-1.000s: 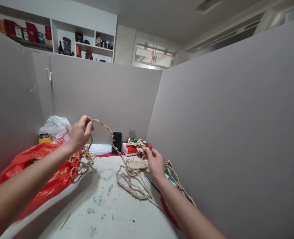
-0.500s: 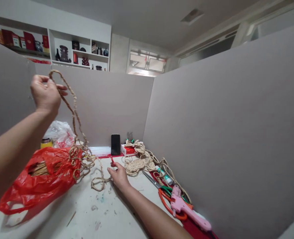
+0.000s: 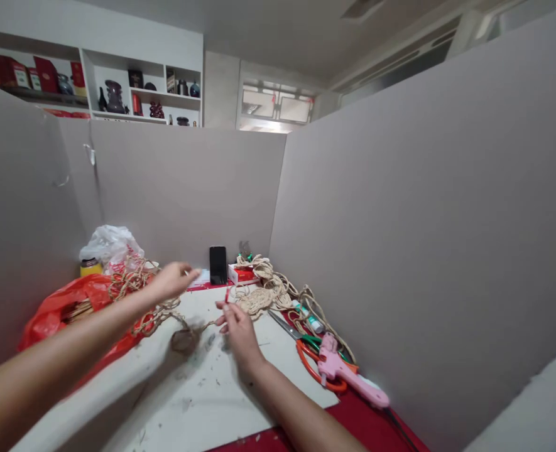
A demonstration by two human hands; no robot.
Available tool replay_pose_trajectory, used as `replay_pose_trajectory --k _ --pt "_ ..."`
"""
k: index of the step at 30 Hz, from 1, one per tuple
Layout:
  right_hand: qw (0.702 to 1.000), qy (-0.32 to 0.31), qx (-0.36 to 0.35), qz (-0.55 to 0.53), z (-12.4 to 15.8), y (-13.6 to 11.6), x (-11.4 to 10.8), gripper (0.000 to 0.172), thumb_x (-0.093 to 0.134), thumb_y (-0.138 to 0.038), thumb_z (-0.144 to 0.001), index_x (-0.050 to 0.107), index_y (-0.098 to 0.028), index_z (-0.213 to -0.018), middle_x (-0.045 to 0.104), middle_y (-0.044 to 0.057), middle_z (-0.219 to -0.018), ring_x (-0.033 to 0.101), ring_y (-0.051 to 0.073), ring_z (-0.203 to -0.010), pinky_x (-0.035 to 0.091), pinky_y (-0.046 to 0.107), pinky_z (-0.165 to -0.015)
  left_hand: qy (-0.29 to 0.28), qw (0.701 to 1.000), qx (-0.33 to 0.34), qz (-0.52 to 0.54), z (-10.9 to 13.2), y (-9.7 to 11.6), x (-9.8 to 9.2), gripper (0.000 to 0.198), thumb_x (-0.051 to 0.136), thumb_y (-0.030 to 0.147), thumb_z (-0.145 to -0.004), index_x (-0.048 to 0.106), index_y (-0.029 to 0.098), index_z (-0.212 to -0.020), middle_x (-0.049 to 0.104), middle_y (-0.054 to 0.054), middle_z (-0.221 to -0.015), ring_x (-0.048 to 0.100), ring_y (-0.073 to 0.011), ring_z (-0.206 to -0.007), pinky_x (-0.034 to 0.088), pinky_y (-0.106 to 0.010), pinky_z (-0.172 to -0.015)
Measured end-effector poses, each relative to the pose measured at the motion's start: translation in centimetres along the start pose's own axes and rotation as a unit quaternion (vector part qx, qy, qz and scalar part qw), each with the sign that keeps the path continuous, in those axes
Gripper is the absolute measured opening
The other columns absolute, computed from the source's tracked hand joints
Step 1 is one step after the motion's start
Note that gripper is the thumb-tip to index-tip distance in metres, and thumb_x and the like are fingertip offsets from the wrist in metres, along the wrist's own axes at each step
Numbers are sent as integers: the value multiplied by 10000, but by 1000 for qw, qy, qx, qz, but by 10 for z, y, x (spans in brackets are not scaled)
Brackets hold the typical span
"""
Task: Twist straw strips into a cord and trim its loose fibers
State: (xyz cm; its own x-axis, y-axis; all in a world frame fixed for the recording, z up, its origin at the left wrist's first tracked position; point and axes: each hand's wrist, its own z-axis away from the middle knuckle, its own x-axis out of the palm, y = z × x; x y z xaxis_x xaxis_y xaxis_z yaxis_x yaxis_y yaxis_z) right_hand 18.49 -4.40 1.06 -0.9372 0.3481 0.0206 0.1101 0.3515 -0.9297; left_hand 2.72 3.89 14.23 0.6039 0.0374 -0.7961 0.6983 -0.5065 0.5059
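Observation:
My left hand (image 3: 176,280) reaches over the back left of the table, its fingers loosely out and nothing visible in them. Below and beyond it, a loose heap of brown twisted rope (image 3: 129,281) spills over the red plastic bag (image 3: 96,285). My right hand (image 3: 240,329) is closed near the table's middle. A thin red stick-like thing (image 3: 227,295) pokes up from its fingers; its kind is unclear. A strand of the brown rope (image 3: 208,325) runs into those same fingers. Just behind the right hand lies a coil of pale braided rope (image 3: 256,301).
Scissors with orange handles (image 3: 306,358), a pink glue gun (image 3: 338,367) and a glue stick (image 3: 308,317) lie along the right panel (image 3: 400,251). A black phone (image 3: 218,265) leans at the back. A yellow jar (image 3: 90,267) and a white plastic bag (image 3: 110,245) stand back left.
My left hand has come down and right from high up, and the rope loop it held has dropped onto the heap. My right hand has shifted slightly right, still closed.

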Motion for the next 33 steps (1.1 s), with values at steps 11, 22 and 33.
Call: replay_pose_trajectory --k 11,22,33 --pt "983 -167 82 10 8 1 -23 307 551 -327 -757 492 -186 -490 429 -48 -409 368 90 -395 285 222 -431 -145 968 18 206 43 13 99 339 487 454 -760 554 140 -654 465 33 -534 387 -78 -468 317 -193 -454" --pt "985 44 96 -135 -21 5 -60 345 637 -511 -677 540 -182 -638 365 -100 -413 267 49 -366 206 190 -376 -131 988 34 72 22 12 109 418 404 471 -883 633 145 -1012 651 -55 -874 600 -175 -774 463 -285 -703" --pt "975 115 90 -166 -32 3 -78 382 736 -494 -598 551 -175 -698 554 -36 -557 455 73 -427 287 174 -352 -248 964 56 -74 -1 -8 97 176 554 285 -857 613 130 -916 636 -29 -854 611 -140 -735 499 -307 -695"
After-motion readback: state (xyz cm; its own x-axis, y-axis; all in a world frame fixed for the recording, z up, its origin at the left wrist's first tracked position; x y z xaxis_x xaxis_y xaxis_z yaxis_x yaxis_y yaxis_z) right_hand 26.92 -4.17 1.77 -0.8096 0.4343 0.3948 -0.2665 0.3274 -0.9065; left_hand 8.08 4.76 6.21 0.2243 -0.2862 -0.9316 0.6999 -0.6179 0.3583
